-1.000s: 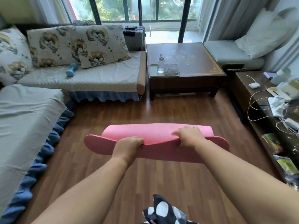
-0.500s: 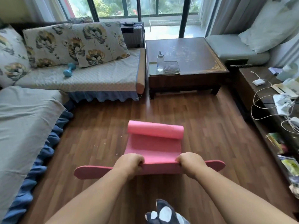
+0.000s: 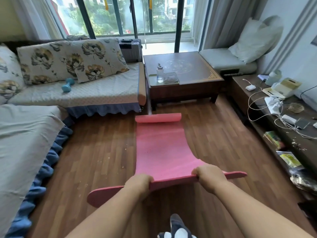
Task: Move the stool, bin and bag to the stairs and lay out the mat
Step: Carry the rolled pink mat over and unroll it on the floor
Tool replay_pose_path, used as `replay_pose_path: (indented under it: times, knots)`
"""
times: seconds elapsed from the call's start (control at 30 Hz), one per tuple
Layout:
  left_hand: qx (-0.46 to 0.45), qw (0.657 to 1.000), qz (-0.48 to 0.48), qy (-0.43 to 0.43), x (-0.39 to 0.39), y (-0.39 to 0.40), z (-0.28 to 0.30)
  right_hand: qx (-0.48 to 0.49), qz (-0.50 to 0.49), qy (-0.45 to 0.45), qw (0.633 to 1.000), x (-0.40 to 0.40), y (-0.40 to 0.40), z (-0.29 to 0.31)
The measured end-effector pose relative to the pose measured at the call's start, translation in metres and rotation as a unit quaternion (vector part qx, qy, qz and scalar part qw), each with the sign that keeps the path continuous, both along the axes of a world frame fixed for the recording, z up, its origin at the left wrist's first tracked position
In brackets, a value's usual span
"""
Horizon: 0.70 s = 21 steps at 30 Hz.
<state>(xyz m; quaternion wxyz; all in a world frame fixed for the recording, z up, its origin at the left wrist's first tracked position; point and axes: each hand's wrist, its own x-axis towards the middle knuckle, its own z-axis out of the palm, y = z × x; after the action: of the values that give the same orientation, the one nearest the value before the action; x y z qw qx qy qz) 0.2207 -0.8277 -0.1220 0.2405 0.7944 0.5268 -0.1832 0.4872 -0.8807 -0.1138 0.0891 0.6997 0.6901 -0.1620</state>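
1. The step in hand is laying out the mat [image 3: 161, 148]; the stool, bin, bag and stairs are nowhere in view from where I stand, so I cannot say how that part stands.
2. The left hand [image 3: 139, 183] and the right hand [image 3: 210, 176] each grip the near edge of the pink mat, fingers curled over it, holding that edge up off the floor [image 3: 96, 152].
3. The mat runs away from the hands toward the wooden counter [image 3: 181, 73]. Its far end is a small roll [image 3: 158, 117] just short of the counter's legs, beside the corner of the sofa [image 3: 103, 90].
4. The roll looks nearly spent, so little is left to unfurl.
5. Next, I judge, the hands need to lower the near edge flat onto the floor and let go, then flatten the curl by the counter.
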Motion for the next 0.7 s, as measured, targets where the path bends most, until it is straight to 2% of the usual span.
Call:
replay_pose_path:
  times: [0.1, 0.4, 0.6, 0.7]
  knots:
    - [0.022, 0.998, 0.041, 0.037, -0.029, -0.031, 0.0, 0.036, -0.032, 0.011, 0.999, -0.005, -0.04, 0.0]
    - [0.097, 0.994, 0.043, 0.013, -0.057, -0.135, 0.009, 0.125, -0.107, 0.032, 0.986, -0.032, -0.147, -0.013]
    - [0.151, 0.987, 0.059, -0.002, -0.051, -0.182, 0.01, 0.109, -0.095, 0.002, 0.989, -0.029, -0.189, -0.012]
    - [0.161, 0.983, 0.086, -0.008, -0.045, -0.205, 0.0, 0.098, -0.08, 0.018, 0.992, -0.024, -0.206, -0.024]
